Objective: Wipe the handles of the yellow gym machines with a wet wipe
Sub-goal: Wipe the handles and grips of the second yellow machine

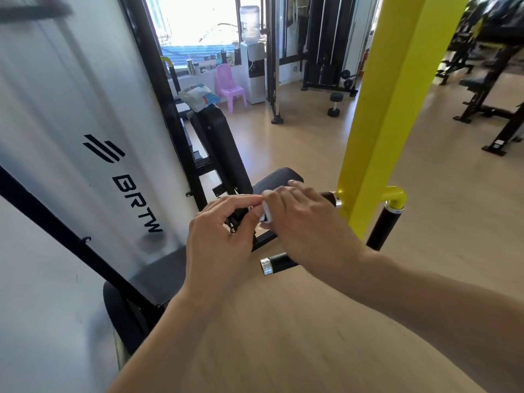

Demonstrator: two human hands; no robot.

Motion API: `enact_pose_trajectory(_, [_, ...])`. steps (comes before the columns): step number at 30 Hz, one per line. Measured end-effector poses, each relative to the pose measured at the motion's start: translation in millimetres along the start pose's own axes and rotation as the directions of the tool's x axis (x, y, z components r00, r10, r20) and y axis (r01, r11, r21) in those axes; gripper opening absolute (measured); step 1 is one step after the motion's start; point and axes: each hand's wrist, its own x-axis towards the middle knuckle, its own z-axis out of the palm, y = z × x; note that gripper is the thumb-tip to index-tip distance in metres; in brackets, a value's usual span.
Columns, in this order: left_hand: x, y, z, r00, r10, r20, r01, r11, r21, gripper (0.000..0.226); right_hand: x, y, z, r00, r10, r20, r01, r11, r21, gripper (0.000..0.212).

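Observation:
A yellow machine arm [377, 114] comes down at the right of centre. It carries black handles: one vertical grip [381, 228] under a yellow elbow, one horizontal grip [279, 263] with a chrome end cap below my hands, and a third stub [329, 197] partly hidden by my right hand. My left hand [224, 236] and my right hand [300, 219] meet in front of the seat. Both pinch a small white wet wipe [266, 214], mostly hidden between the fingers.
The machine's white shroud [85, 131] marked BRTW fills the left, with its black back pad [224, 146] and seat [276, 177]. A wipes packet [198, 96] lies atop the pad. Beyond are a pink chair [228, 86], a water dispenser [253, 58], a dumbbell [335, 104], and benches [487, 103].

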Motion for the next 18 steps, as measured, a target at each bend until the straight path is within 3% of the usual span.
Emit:
enact_pose_trajectory(4, [1.4, -0.9, -0.4, 1.000, -0.024, 0.001, 0.024, 0.999, 0.031, 0.017, -10.0, 18.1, -3.0, 0.995, 0.070, 0.065, -0.063, 0.993, -0.101, 0.026])
enact_pose_trajectory(8, [1.1, -0.5, 3.3, 1.000, -0.019, 0.000, 0.019, 0.999, 0.051, 0.013, -22.7, 41.0, -12.9, 0.979, 0.155, 0.128, -0.110, 0.946, -0.306, 0.044])
enact_pose_trajectory(11, [-3.2, -1.7, 5.2, 1.000, 0.002, -0.028, -0.001, 0.998, 0.058, 0.013, -23.2, 42.6, -14.8, 0.989, 0.119, 0.092, -0.084, 0.944, -0.320, 0.050])
enact_pose_trajectory(13, [-8.4, -3.4, 7.7, 0.998, 0.011, -0.070, -0.005, 0.997, 0.076, 0.017, -29.6, 52.4, -22.3, 0.997, 0.050, -0.062, -0.061, 0.976, -0.207, 0.037])
enact_pose_trajectory(15, [-13.7, -4.6, 12.1, 0.992, 0.034, -0.122, -0.021, 0.994, 0.108, 0.021, -48.3, 60.7, -28.2, 0.984, 0.020, -0.178, -0.017, 1.000, 0.021, 0.031])
enact_pose_trajectory(17, [-18.7, -4.4, 20.0, 0.983, 0.082, -0.163, -0.063, 0.991, 0.119, 0.024, -76.0, 56.6, -28.8, 0.982, 0.096, -0.162, -0.057, 0.972, 0.229, 0.030])
enact_pose_trajectory(18, [-21.6, -2.6, 26.0, 0.977, 0.113, -0.181, -0.091, 0.988, 0.122, 0.027, -91.0, 51.2, -27.1, 0.974, 0.208, -0.085, -0.169, 0.927, 0.335, 0.025])
